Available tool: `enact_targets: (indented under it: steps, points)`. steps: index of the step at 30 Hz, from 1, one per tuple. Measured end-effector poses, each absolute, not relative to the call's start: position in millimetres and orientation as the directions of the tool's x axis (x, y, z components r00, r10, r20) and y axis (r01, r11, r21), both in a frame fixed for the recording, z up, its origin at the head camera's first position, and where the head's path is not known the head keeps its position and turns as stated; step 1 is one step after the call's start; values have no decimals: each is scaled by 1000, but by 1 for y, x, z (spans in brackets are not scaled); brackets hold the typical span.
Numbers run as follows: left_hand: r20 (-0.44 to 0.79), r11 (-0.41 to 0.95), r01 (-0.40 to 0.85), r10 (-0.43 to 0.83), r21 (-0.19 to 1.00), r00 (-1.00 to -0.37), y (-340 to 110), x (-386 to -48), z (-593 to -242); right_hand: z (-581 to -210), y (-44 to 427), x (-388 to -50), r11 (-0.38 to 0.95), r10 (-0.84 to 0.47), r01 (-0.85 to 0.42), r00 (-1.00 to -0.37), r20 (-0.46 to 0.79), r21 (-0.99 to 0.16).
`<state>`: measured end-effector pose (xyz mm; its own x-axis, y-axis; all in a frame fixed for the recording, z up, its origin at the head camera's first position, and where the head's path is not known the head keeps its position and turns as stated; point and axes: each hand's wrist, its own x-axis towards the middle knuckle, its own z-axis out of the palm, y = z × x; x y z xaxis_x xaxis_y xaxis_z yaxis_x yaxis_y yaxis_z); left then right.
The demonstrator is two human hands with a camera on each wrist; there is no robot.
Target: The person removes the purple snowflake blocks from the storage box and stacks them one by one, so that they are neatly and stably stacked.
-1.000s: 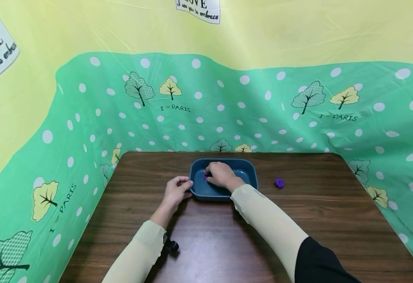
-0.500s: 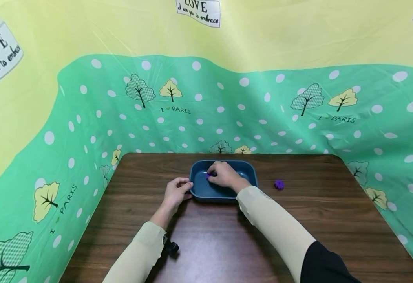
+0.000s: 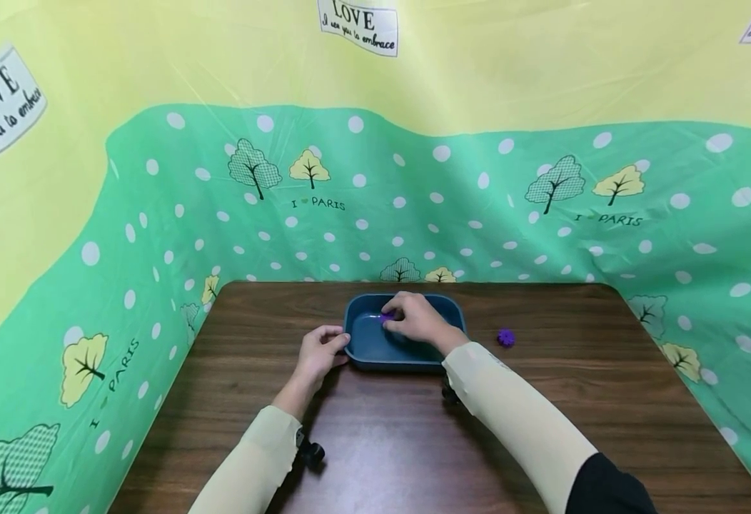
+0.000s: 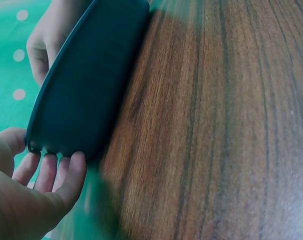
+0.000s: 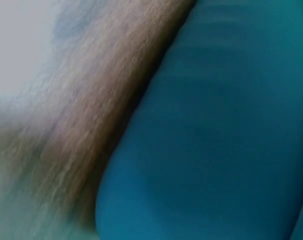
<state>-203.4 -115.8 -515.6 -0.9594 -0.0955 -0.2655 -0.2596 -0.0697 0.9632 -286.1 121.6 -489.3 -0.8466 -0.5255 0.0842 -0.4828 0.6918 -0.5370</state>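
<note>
In the head view, a dark blue rectangular tray (image 3: 382, 365) sits near the table's far edge. My left hand (image 3: 316, 357) grips its left end, thumb at the rim; in the left wrist view the fingertips (image 4: 77, 157) press the outer wall. Inside the tray, my right hand (image 3: 417, 318) pinches a small purple piece (image 3: 386, 316) between thumb and fingers; most of that piece is hidden. On the table right of the tray lies another small purple piece (image 3: 506, 338), round with a notched edge. The right wrist view is blurred and shows the tray's outer wall (image 5: 206, 140), not the hand.
The tray stands on a dark wood-grain table (image 3: 542, 421). A green and yellow printed cloth (image 3: 363, 185) rises behind the table and along its sides. A black wrist camera (image 3: 313, 454) sticks out under the left forearm.
My right hand has moved a little to the right inside the tray, the purple piece still in its fingers. The left hand keeps its place on the tray's end. The head view has tilted slightly.
</note>
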Motion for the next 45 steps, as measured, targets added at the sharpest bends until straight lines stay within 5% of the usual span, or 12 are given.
enact_targets:
  steps: [23, 45]
  points:
    - [-256, -80, -250, -79, 965, -963, -117, -205, -520, -483, 177, -266, 596, -453, -537, -839, 302, -597]
    - [-267, -80, -261, -69, 962, -961, -119, -209, -521, -477, 246, -250, 642, -343, -516, -855, 390, -567]
